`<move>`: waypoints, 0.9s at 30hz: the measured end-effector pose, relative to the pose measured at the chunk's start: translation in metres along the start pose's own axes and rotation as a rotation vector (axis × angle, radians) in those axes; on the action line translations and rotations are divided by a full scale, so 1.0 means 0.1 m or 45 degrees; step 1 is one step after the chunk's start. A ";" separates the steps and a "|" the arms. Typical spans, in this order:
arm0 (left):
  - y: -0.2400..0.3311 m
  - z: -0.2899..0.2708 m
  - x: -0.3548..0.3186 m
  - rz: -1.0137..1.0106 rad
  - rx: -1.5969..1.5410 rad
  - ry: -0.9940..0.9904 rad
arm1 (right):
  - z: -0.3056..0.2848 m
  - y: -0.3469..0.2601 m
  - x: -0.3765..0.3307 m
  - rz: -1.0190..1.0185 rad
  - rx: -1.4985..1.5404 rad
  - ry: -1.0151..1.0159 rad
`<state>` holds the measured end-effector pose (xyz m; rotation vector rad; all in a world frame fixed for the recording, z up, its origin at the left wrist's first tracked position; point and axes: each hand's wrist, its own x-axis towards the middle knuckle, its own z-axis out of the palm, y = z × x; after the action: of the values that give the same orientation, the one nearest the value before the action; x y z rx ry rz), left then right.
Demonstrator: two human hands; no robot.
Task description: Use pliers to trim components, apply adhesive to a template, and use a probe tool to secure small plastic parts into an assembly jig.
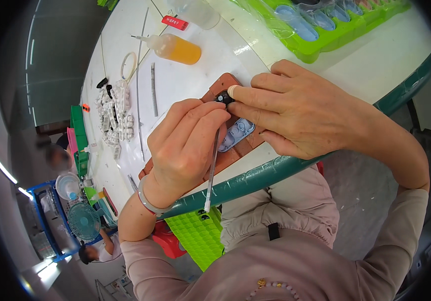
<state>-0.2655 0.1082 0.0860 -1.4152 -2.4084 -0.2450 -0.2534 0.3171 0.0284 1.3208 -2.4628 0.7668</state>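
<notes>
Left hand (185, 143) curled, pinching thin metal tweezers (211, 170); right hand (296, 118), fingers together, pinching small black part (223, 98) over brown mat (235, 150).

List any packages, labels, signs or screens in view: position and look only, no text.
Red label: small red rectangle with pale marks, flat at the table's far edge, beyond the squeeze bottle.
Squeeze bottle: lying on its side, clear with orange liquid and a thin nozzle; no label visible.
No screens or signs.

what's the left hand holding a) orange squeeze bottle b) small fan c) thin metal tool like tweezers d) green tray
c: the left hand grips a thin metal tool whose shaft runs down past the table edge, its tip at the small black part pinched by the right hand.
</notes>
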 end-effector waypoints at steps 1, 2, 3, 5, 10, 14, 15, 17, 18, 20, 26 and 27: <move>0.00 0.00 0.01 -0.005 -0.004 -0.006 | 0.00 0.00 0.00 0.004 0.002 0.005; 0.00 0.00 0.01 -0.010 -0.008 -0.012 | 0.00 0.00 0.00 0.001 0.002 0.005; -0.01 0.00 0.02 -0.006 -0.010 -0.017 | 0.00 0.00 0.00 -0.001 0.001 0.003; -0.03 -0.01 0.02 -0.032 -0.066 -0.058 | 0.01 0.00 0.00 0.001 0.007 0.005; -0.08 -0.04 0.02 0.028 -0.084 -0.105 | 0.02 0.00 -0.01 0.000 0.032 0.023; -0.10 -0.04 0.02 0.067 -0.088 -0.122 | 0.02 0.00 -0.02 -0.007 -0.006 0.006; -0.10 -0.05 0.03 0.073 -0.089 -0.128 | 0.03 0.00 -0.02 -0.022 -0.015 0.027; -0.10 -0.06 0.04 0.070 -0.103 -0.155 | 0.04 0.01 -0.01 -0.030 -0.012 0.045; -0.09 -0.06 0.04 0.075 -0.104 -0.159 | 0.04 0.01 -0.01 -0.042 -0.013 0.055; -0.08 -0.06 0.05 0.106 -0.090 -0.175 | 0.05 0.02 -0.02 -0.038 -0.013 0.064; -0.10 -0.08 0.06 0.071 -0.141 -0.218 | 0.05 0.02 -0.03 -0.039 -0.020 0.069; -0.12 -0.09 0.05 0.066 -0.134 -0.216 | 0.06 0.02 -0.04 -0.042 -0.031 0.071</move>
<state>-0.2761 0.1037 0.0968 -1.6015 -2.5221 -0.2513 -0.2526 0.3172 0.0217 1.3103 -2.3931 0.7529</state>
